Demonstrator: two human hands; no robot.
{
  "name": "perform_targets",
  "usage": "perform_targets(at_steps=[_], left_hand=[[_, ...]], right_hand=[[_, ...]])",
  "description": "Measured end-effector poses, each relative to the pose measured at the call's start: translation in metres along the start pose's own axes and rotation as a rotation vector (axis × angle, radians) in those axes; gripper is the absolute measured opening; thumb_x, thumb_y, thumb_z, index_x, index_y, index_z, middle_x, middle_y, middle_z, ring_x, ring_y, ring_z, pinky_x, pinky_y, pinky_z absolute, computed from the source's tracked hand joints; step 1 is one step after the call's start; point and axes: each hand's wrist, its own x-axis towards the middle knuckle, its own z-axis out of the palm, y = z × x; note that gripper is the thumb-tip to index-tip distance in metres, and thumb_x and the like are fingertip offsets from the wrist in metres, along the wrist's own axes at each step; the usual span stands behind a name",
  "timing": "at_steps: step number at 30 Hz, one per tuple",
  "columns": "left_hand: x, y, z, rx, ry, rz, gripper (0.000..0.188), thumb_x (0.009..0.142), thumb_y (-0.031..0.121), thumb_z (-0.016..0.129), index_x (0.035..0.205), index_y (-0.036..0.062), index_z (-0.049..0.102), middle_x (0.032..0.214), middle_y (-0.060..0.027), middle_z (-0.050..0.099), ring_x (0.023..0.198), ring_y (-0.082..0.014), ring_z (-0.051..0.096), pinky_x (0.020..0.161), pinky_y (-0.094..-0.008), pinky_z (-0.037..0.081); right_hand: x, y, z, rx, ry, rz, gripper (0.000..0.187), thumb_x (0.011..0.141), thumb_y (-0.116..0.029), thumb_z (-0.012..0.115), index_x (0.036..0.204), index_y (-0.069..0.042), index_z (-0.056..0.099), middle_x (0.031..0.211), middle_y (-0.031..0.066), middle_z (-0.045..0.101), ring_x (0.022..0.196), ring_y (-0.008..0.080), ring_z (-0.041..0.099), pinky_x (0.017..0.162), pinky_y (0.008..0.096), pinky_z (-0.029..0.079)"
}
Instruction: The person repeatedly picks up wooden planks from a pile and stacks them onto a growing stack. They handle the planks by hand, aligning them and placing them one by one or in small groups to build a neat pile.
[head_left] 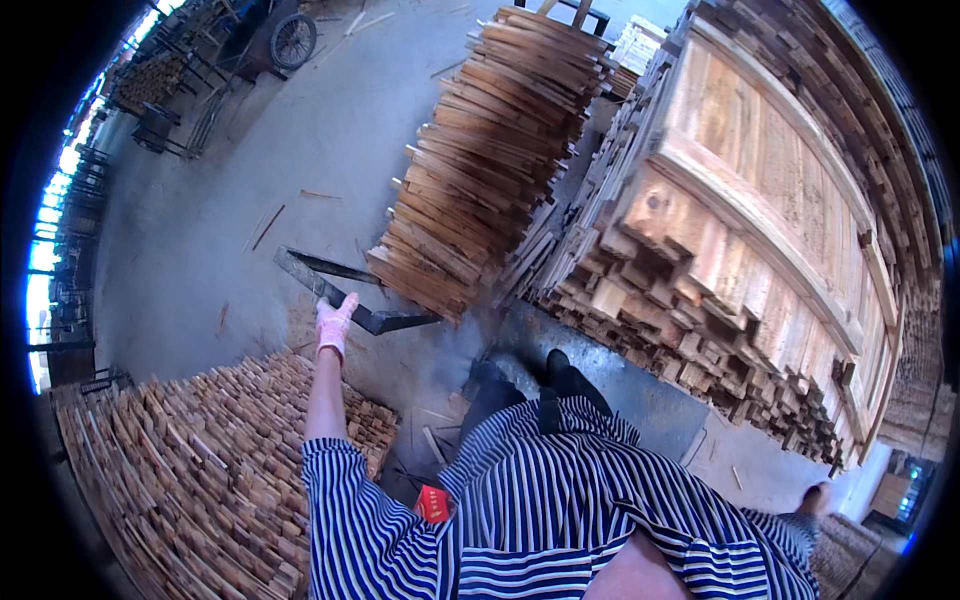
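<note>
My left hand (335,320), in a pink and white glove, is closed round the near bar of a black metal frame (392,321). This frame sticks out from the near end of a long stack of thin wooden strips (490,160), which looks like a cart's load. What carries the strips is mostly hidden beneath them. Out to my right side, low in the view, is my right hand (817,497). It is small and smeared, so its fingers cannot be made out. Stacked boards stand beyond it.
A tall stack of boards (740,190) rises to the right of the strips. At the lower left lies a wide pile of short wood pieces (220,470). Loose sticks (268,227) are scattered on the grey floor (190,230). A spoked wheel (294,41) shows at the far left.
</note>
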Motion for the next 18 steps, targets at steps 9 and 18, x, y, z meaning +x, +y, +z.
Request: perform_targets(at_steps=[9, 18], left_hand=[[0.031, -0.082, 0.100, -0.230, 0.066, -0.405, 0.121, 0.073, 0.052, 0.084, 0.154, -0.0043, 0.013, 0.152, -0.0262, 0.035, 0.138, -0.0349, 0.040, 0.115, -0.0416, 0.032], [-0.039, -0.004, 0.219, 0.151, 0.171, 0.535, 0.086, 0.086, 0.042, 0.073, 0.151, 0.0043, 0.032, 0.154, -0.0255, 0.031, 0.146, -0.0443, 0.022, 0.120, -0.0510, 0.021]], right_hand=[[-0.307, -0.287, 0.279, -0.326, -1.291, -0.828, 0.062, 0.097, -0.050, 0.049, 0.141, -0.006, 0.050, 0.147, 0.0182, 0.049, 0.131, 0.0335, 0.050, 0.110, 0.0381, 0.038], [-0.514, -0.511, 0.582, 0.260, -1.561, -0.169, 0.058, 0.096, -0.042, 0.056, 0.142, -0.007, 0.047, 0.114, 0.0094, 0.063, 0.092, 0.0216, 0.059, 0.073, 0.0338, 0.051]])
